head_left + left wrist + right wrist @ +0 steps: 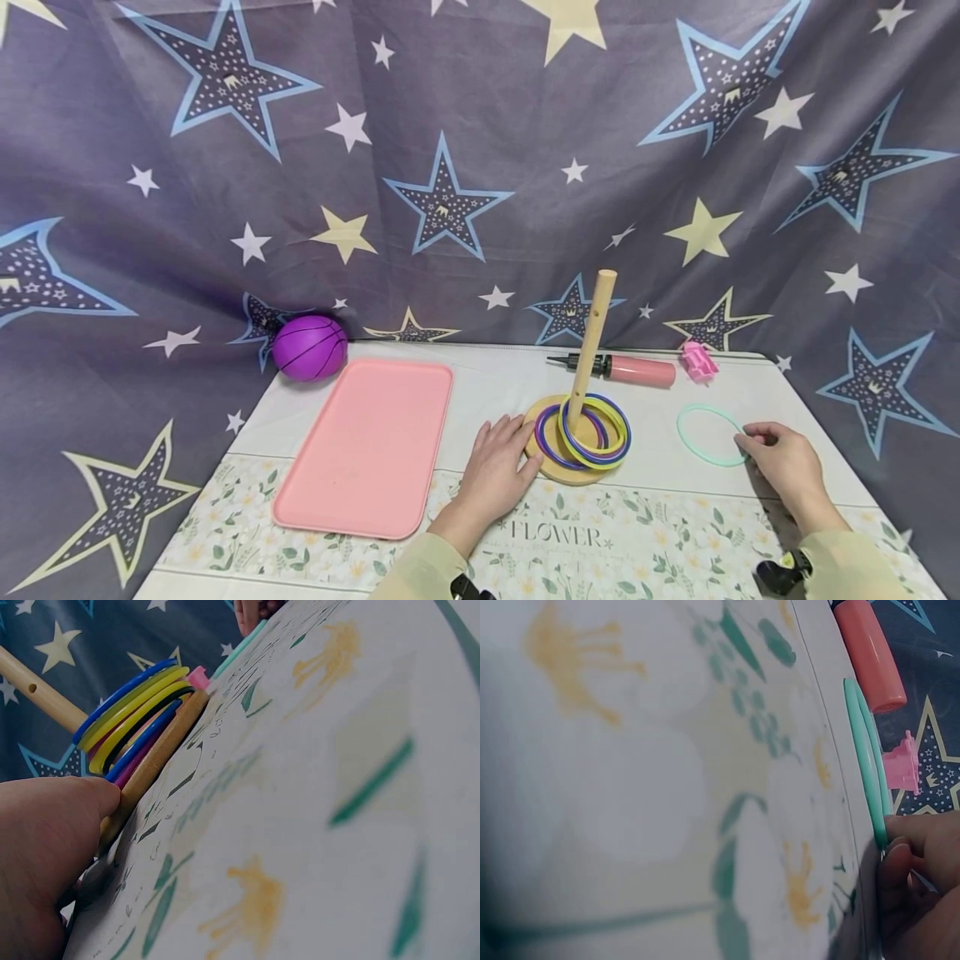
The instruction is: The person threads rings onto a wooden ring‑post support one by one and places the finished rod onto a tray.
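Note:
My left hand [497, 467] lies with extended fingers against the left edge of a round wooden base [572, 477]. A wooden post [592, 342] rises from this base. Several blue, yellow and purple rings [630, 435] are stacked around the post, the upper ones shifted toward the right. At the table's right side, my right hand [786, 467] pinches the right edge of a mint-green ring [681, 435] between thumb and fingers. The right wrist view shows the green ring [864, 750] close over the table, with fingertips at its near end.
A pink tray [367, 450] lies on the left of the table [487, 375], with a purple ball [310, 347] behind it. Toward the back right are a pink-and-black hand pump [641, 371] and a small pink plastic piece [699, 362]. Star-patterned cloth [480, 100] hangs behind.

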`<act>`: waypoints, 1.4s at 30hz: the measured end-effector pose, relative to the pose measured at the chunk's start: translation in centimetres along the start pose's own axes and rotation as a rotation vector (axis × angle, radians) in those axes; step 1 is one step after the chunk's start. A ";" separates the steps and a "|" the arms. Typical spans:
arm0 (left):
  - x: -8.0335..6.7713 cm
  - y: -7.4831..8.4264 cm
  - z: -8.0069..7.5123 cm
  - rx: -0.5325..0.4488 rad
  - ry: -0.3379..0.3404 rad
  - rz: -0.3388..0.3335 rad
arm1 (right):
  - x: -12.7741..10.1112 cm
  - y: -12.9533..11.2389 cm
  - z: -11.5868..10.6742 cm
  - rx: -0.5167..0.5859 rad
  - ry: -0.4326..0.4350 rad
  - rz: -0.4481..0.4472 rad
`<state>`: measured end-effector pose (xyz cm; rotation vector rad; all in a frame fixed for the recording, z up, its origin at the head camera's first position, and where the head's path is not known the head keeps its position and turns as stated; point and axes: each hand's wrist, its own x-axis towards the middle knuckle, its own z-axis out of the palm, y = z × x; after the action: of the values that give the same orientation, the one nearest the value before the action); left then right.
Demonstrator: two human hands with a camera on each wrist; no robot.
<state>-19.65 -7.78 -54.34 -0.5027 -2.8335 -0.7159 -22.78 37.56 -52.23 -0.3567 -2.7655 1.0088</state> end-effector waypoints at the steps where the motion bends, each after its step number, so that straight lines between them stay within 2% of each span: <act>1: 0.0 0.0 0.0 0.001 -0.001 -0.001 | 0.0 -0.1 0.0 0.000 -0.002 0.005; 9: -0.1 -0.1 0.0 -0.004 0.010 0.004 | 0.0 -0.7 0.0 -0.032 -0.023 0.029; 19: -0.1 0.0 -0.1 -0.005 0.009 0.002 | -0.1 -0.3 0.2 -0.057 -0.009 0.004; 29: -0.1 -0.1 0.1 0.005 0.008 0.002 | -0.2 -0.5 0.4 0.013 -0.051 0.037; 35: 0.0 -0.1 0.0 0.004 0.000 -0.002 | -0.6 -1.2 0.4 0.075 -0.046 0.060; 42: -0.1 0.1 -0.1 -0.006 0.009 0.007 | -1.0 -3.2 0.2 0.139 -0.049 0.007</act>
<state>-19.55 -7.78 -54.22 -0.5091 -2.8201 -0.7232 -22.34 34.81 -50.41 -0.3259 -2.7181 1.2190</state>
